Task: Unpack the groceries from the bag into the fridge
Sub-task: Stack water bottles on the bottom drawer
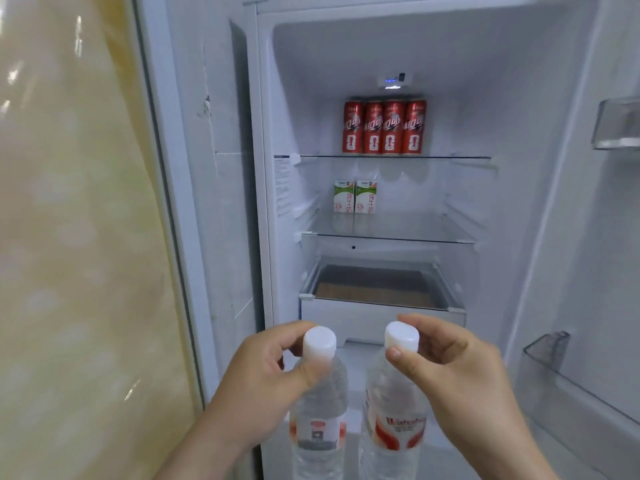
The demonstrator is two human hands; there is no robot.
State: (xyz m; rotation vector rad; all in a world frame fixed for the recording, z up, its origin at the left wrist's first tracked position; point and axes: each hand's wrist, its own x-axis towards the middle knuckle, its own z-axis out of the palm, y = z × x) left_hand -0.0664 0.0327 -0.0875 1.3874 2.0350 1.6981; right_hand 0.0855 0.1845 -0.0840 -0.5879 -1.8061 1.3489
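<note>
**A:** Where are the bottles?

**B:** Bottom centre of the frame, upright and side by side, in front of the open fridge [381, 50]. The left hand [263, 368] holds the left bottle [318, 420], thumb and fingers pinched round the neck just under the white cap. The right hand [446, 362] pinches the right bottle [394, 420] much the same way — thumb in front, fingers curled behind the cap.

**A:** Do they touch?

**B:** No, there's a narrow gap between them. Their bases are cut off by the bottom edge.

**A:** And inside?

**B:** Four red cans [384, 128] stand in a tight row on the top shelf [457, 156], centre of the frame. Below, two green-and-white cartons [355, 196] stand side by side on the second shelf [415, 226], left of centre. Under that is a drawer [381, 320], its inside showing, just above the hands. There's a door bin [550, 351] at lower right.
</note>
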